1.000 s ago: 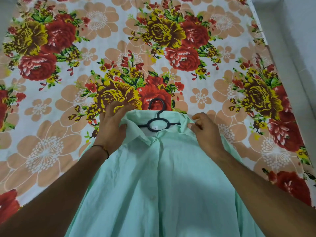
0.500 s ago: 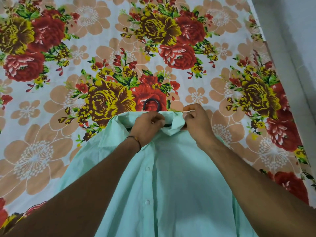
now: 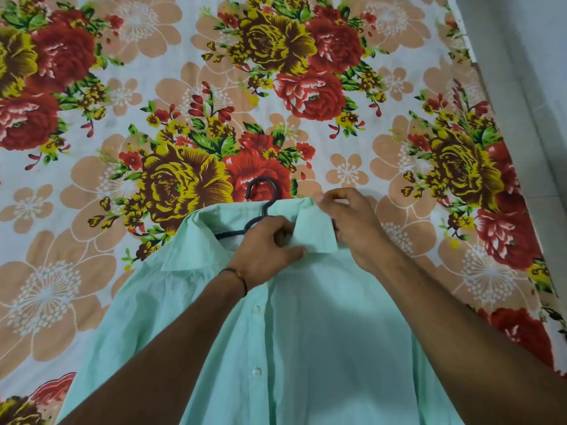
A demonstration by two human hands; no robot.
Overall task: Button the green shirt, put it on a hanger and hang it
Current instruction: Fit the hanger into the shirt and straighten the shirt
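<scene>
A mint-green shirt (image 3: 306, 332) lies front-up on the flowered bedsheet, collar away from me, with buttons showing down its placket. A black plastic hanger (image 3: 260, 194) sits inside the neck; its hook pokes out past the collar and its arms are hidden under the cloth. My left hand (image 3: 267, 246) pinches the collar front at the neck opening, over the hanger's neck. My right hand (image 3: 349, 222) grips the right collar flap and the shirt's top edge.
The floral bedsheet (image 3: 122, 148) covers the whole surface around the shirt. Its right edge meets a pale grey floor or wall (image 3: 527, 72) along the right side of the view.
My left hand has moved from the left collar side to the centre of the neck. The collar now lies folded down and the hanger's hook shows more.
</scene>
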